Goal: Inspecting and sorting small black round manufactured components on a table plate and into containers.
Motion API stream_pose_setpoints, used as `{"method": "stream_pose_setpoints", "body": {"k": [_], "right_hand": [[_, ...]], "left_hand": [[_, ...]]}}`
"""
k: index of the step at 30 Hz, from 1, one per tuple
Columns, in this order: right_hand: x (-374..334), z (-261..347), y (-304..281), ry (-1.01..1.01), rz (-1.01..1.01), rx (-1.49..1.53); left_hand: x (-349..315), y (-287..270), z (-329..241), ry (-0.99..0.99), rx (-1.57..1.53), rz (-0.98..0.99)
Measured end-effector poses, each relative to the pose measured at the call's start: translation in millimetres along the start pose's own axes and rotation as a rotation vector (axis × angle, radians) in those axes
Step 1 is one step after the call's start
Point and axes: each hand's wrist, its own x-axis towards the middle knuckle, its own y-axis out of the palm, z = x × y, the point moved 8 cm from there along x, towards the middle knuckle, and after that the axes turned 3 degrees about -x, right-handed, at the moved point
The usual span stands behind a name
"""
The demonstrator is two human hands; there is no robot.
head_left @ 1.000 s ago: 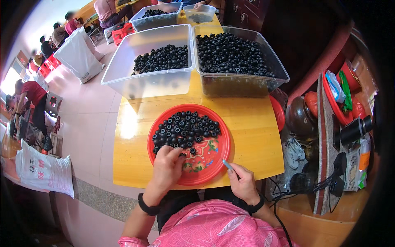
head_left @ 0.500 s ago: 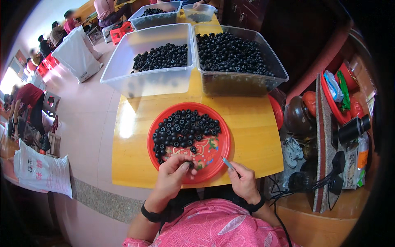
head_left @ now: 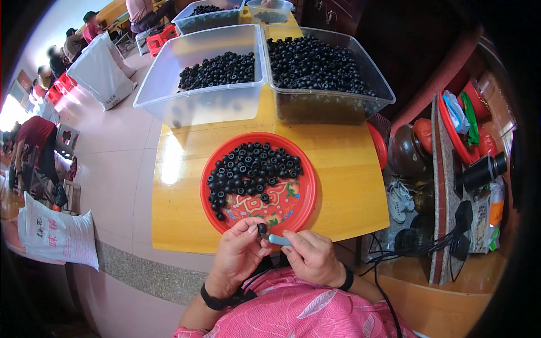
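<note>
My left hand (head_left: 239,251) is closed, pinching a small round black part with a hole (head_left: 262,228) between thumb and fingertips. In my right hand (head_left: 313,256) is a small knife with a light blue handle (head_left: 279,240). Its short blade points left and meets the black part, though fingers partly hide the contact. Both hands are just in front of a red round tray (head_left: 309,204) with a flowered bottom. A heap of the same black parts (head_left: 248,166) covers the tray's far half, and a few lie apart at its left edge.
Beyond the tray, two clear plastic bins (head_left: 197,107) (head_left: 332,107) of black parts stand on the yellow wooden table (head_left: 346,186). Another bin (head_left: 207,21) and a bowl (head_left: 269,12) are farther back. Dark cables (head_left: 389,256) hang at the right. White sacks (head_left: 56,231) and people are at left.
My right hand has moved left, bringing the knife against the black part. My left hand has drawn slightly nearer to me, off the tray. The view has shifted a little.
</note>
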Motion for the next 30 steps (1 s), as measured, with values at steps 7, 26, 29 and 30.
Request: {"method": "stream_pose_setpoints", "body": {"k": [7,26,29,30], "right_hand": [[-0.9,-0.1,2.0,-0.009,0.009,-0.035],[0.5,0.2,-1.0,-0.026,-0.029,-0.078],[0.1,-0.5,-1.0,-0.033,-0.035,-0.1],[0.0,-0.5,-1.1,-0.037,-0.037,-0.116]], "left_hand": [[-1.4,-1.2,0.8,0.031,-0.002,-0.01],[-1.1,4.2,2.3,0.026,-0.022,0.011],[-1.7,4.0,3.4,0.015,-0.018,-0.007],[-1.7,5.3,3.1,0.023,-0.013,0.009]]}}
